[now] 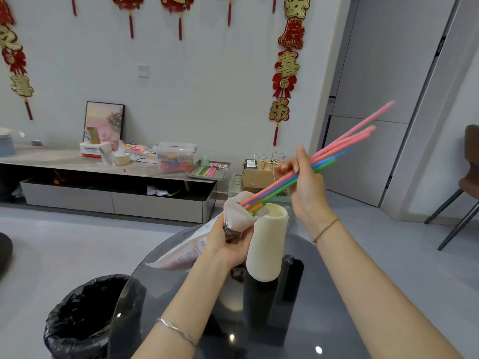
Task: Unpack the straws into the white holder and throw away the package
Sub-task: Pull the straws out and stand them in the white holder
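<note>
My right hand [302, 177] grips a bunch of long coloured straws [344, 145], pink, blue and green, slanting up to the right. Their lower ends still sit in the mouth of the translucent plastic package [193, 248]. My left hand [230, 244] holds that package around its crumpled top, with the rest trailing down to the left. The ribbed white holder [267, 244] stands upright on the round glass table [324, 294], just right of my left hand and below the straws. A few short orange and green straw ends show at the package mouth.
A bin lined with a black bag [83, 314] stands on the floor left of the table. A low TV cabinet [108, 182] along the wall carries boxes and a metal tray with more straws [207, 170]. A cardboard box [259, 174] and a chair [464, 182] are at the right.
</note>
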